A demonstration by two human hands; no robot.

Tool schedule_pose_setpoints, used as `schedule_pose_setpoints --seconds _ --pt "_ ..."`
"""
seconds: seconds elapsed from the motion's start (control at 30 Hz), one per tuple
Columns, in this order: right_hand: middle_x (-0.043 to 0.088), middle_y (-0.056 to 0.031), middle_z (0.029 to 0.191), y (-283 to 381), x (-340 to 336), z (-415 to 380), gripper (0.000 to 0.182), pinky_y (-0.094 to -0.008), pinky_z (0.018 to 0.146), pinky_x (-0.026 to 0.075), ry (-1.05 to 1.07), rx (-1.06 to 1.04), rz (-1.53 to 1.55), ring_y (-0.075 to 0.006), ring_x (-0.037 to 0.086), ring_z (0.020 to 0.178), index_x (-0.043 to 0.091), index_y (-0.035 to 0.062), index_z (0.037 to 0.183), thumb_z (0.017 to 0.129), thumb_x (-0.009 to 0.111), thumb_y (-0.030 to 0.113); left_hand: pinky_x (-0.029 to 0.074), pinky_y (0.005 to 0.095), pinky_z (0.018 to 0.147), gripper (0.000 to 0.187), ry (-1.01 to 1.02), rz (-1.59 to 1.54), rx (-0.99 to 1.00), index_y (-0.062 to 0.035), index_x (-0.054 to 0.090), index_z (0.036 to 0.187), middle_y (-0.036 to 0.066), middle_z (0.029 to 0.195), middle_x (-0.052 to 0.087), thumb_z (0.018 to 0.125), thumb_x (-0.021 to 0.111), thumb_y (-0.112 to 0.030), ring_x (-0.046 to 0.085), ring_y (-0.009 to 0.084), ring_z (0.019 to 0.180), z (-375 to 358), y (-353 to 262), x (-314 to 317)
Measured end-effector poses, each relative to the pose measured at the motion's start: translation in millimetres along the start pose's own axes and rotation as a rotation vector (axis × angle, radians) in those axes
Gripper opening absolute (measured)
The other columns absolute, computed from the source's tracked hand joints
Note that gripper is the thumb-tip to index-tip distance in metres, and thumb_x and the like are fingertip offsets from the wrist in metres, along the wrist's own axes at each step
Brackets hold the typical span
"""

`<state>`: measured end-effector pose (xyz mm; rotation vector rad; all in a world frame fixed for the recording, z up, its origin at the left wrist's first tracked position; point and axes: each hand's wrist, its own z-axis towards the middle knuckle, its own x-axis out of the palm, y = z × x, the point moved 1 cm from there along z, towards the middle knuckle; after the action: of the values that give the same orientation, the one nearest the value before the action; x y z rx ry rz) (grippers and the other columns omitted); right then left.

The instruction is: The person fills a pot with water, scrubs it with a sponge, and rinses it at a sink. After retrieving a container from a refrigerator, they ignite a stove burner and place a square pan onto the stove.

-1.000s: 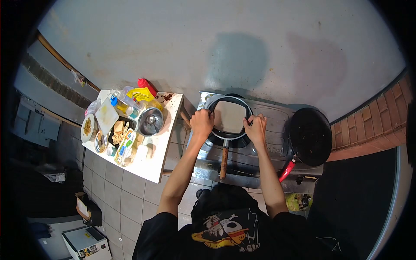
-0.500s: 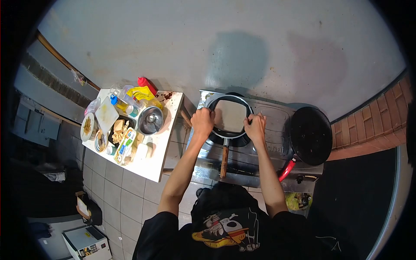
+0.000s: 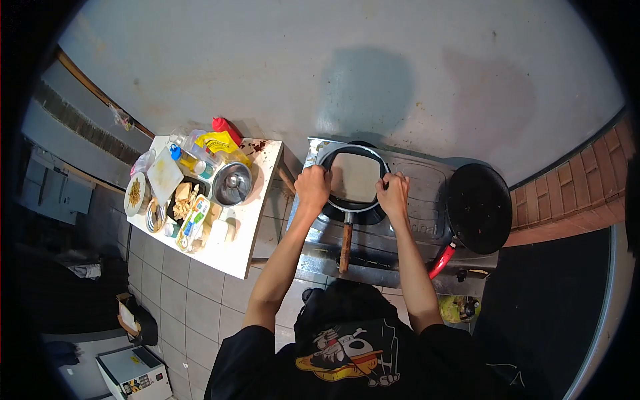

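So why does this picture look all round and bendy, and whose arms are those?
The picture comes from a small camera worn on a person's head, looking down, so you see what they see. Its wide lens bends the edges into a circle. The two arms belong to that person. Their left hand and right hand each rest on the edge of a pale, flat square sheet lying in a frying pan with a wooden handle. I cannot tell whether the fingers pinch the sheet or only press on it. The pan sits on a metal stove. Beside it, on the right, is a black pan with a red handle. On the left stands a white table crowded with bottles, a metal bowl and small dishes of food.
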<state>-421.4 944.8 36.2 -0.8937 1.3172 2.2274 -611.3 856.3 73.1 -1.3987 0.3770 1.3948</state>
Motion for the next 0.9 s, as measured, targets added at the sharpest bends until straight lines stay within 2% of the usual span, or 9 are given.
schedule_pose_setpoints --seconds 0.9 --pt "0.057 -0.0148 0.066 3.6 -6.6 -0.9 0.013 -0.0415 0.078 0.037 -0.036 -0.057 -0.004 -0.0308 0.053 0.077 0.057 -0.0006 0.063 0.071 0.064 0.008 0.051 0.0466 0.064 0.017 -0.027 0.01 -0.008 -0.0041 0.067 0.079 0.02 0.078 0.064 0.078 0.064 -0.021 0.063 0.0376 0.072 -6.6 -4.6 -6.0"
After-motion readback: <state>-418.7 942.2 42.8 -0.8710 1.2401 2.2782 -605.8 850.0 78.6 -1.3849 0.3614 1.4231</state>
